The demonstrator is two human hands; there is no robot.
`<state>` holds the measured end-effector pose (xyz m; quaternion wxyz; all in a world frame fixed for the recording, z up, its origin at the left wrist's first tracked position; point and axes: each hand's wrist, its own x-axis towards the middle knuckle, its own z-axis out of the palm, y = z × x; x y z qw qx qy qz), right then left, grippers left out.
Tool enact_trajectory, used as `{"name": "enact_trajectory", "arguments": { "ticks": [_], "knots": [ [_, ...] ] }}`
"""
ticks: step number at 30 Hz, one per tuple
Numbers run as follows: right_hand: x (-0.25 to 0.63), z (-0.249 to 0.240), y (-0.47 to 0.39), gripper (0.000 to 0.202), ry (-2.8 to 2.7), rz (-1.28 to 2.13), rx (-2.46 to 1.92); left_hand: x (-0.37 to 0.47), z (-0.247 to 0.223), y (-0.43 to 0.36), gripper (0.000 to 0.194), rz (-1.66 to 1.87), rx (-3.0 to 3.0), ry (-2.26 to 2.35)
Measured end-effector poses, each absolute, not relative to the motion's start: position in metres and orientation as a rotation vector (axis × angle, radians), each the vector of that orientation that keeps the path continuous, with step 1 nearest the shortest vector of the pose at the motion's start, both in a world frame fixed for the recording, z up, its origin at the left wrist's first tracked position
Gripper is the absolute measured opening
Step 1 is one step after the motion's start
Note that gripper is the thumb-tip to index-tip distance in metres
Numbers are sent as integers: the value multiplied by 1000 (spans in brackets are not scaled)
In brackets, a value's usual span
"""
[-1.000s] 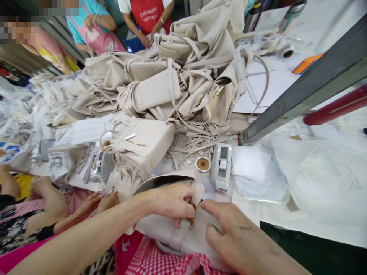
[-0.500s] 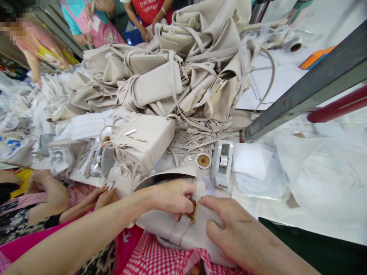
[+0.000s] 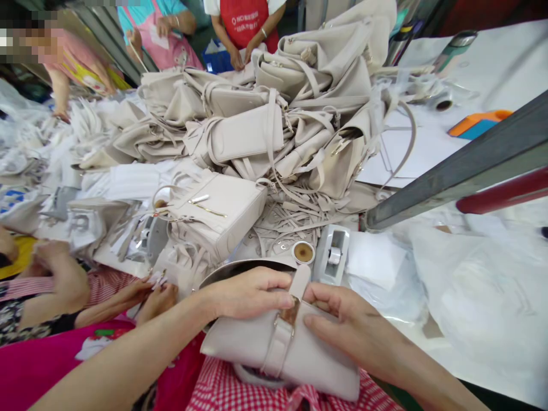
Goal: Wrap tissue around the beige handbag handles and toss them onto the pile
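Bag: a pale beige leather handbag (image 3: pixel 274 351) lies flat at the near edge, on a red-and-white checked cloth (image 3: pixel 222 391); its long axis runs left to right, dipping slightly toward the near right.
Strap: a beige strap (image 3: pixel 278 342) crosses the bag near to far, its rounded tip (image 3: pixel 301 277) pointing to the far side, past a gold metal buckle (image 3: pixel 291 313).
Left hand: the left hand (image 3: pixel 248 294) rests on the bag's far edge, left of the buckle; its fingers are curled close together, the thumb and fingertips (image 3: pixel 282 298) pinching the strap beside the buckle.
Right hand: the right hand (image 3: pixel 346 325) lies on the bag to the right of the buckle, fingers narrowly bent, the thumb (image 3: pixel 319 322) pressed on the leather and the forefinger touching the strap.
Just beyond: a grey tape dispenser (image 3: pixel 333 260) and a small round tape roll (image 3: pixel 303 252) stand just beside each other.
Far side: a heap of beige handbags (image 3: pixel 274 114) fills the table's middle.
Left: another person's hands (image 3: pixel 154 288) work near the bag.
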<state>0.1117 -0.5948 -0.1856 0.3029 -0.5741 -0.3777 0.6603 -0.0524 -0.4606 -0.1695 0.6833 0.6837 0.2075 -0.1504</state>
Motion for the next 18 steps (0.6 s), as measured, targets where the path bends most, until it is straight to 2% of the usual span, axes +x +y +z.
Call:
{"name": "enact_trajectory", "arguments": {
  "ticks": [3,6,10,12,13,16,18],
  "knots": [
    [108,-187,-590,11,-919,1839,-1423,-60,-177,-469,19,-266,1341,538],
    [103,-190,-591,23,-835,1903,-1371,-66,-182,-467,26,-310,1278,547],
    [93,-197,-599,39,-694,1983,-1321,-51,-188,-441,45,-337,1426,663],
    [89,-202,-603,45,-668,2022,-1256,-27,-183,-422,45,-315,1559,753],
    [89,-205,-605,46,-684,2020,-1224,-12,-177,-414,43,-395,1606,749],
    [90,-213,-611,48,-779,1952,-1189,38,-156,-395,31,-938,1526,444],
    [93,-217,-614,49,-799,1923,-1188,67,-154,-388,24,-1091,1513,314]
  ]
}}
